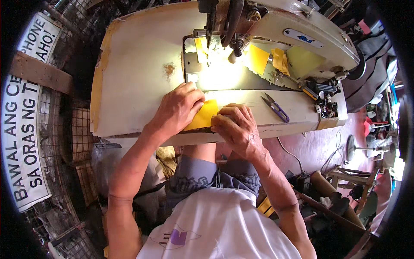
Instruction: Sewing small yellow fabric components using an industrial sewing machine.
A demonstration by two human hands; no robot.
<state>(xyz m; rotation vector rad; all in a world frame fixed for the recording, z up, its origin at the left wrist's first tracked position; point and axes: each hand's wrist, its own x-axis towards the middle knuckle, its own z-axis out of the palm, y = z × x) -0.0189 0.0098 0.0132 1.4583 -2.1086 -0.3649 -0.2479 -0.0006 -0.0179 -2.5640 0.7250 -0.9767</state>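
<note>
A small yellow fabric piece [204, 115] lies at the front edge of the sewing table, between my two hands. My left hand [182, 104] has its fingers bent, with thumb and fingertips pressed on the piece's left side. At its right edge, my right hand [236, 126] pinches the piece with curled fingers. Just beyond them stands a sewing machine [276, 26], its needle area washed out by a bright lamp. More yellow pieces [258, 59] rest under the machine's arm. Right of my hands lies a pair of thread snips [276, 108].
Bobbins and small metal parts [327, 105] sit at the table's right end. The pale tabletop [133, 64] stretches left of the machine. A wire grid with a lettered sign [28, 142] stands at far left. A fan [351, 147] and a wooden frame [353, 179] are at right.
</note>
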